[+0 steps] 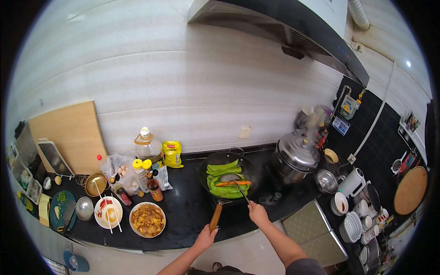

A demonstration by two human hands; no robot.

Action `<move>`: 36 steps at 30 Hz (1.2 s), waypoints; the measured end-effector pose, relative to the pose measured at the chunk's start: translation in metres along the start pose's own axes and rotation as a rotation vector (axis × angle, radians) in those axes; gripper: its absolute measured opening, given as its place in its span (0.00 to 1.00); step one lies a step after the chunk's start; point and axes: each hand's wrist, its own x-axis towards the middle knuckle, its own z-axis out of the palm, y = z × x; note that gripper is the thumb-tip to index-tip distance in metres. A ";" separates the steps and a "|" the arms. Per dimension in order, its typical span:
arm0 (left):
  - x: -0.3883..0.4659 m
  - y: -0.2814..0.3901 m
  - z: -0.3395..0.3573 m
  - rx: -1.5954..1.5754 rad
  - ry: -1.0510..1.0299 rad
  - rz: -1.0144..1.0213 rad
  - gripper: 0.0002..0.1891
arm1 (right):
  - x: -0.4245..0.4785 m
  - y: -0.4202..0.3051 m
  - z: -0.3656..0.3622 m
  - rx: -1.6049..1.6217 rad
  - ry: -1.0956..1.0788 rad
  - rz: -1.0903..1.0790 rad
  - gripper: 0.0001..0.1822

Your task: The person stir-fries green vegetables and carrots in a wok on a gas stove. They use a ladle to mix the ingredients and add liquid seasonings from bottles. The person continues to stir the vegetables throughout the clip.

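A black wok [253, 168] sits on the stove, with long green peppers [223, 169] and one orange-red pepper [237, 183] lying in it. My left hand [205, 237] grips the wok's wooden handle [216, 216] near its end. In my right hand [257, 212] is the thin metal handle of a spatula [228, 177]; its blade rests over the peppers in the middle of the wok. Left of the wok, a bowl of cooked yellow-brown food [147, 220] stands on the black countertop [184, 220].
To the right, a large lidded steel pot [298, 151] stands beside the wok. Seasoning bottles [154, 187], a bowl with chopsticks [103, 220] and a knife [68, 211] on a green cutting board [55, 202] lie left. An electric kettle [350, 184] and stacked dishes stand far right. A range hood [268, 31] hangs above.
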 end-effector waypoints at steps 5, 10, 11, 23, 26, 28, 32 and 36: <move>-0.002 0.003 -0.001 -0.007 -0.009 -0.039 0.22 | -0.001 -0.014 -0.010 -0.075 0.028 -0.031 0.16; -0.001 0.003 0.000 0.017 0.012 -0.020 0.22 | 0.020 0.010 0.015 -0.171 0.080 -0.153 0.16; 0.001 0.002 -0.001 0.014 0.010 -0.011 0.22 | 0.027 0.020 0.021 0.016 0.068 -0.138 0.16; -0.001 0.001 -0.002 0.003 0.008 0.010 0.22 | 0.058 0.040 0.019 0.562 -0.141 0.219 0.12; 0.001 -0.005 -0.001 0.008 0.007 -0.012 0.22 | 0.029 0.009 -0.020 0.794 -0.176 0.391 0.15; 0.000 0.000 -0.003 -0.001 -0.014 -0.043 0.23 | 0.016 0.015 -0.028 0.769 -0.189 0.414 0.17; 0.001 0.004 -0.001 -0.011 -0.030 -0.010 0.22 | 0.019 0.064 0.021 0.344 -0.107 0.171 0.18; 0.000 0.000 -0.002 0.007 -0.009 0.000 0.21 | 0.017 0.018 0.001 0.292 -0.026 0.097 0.17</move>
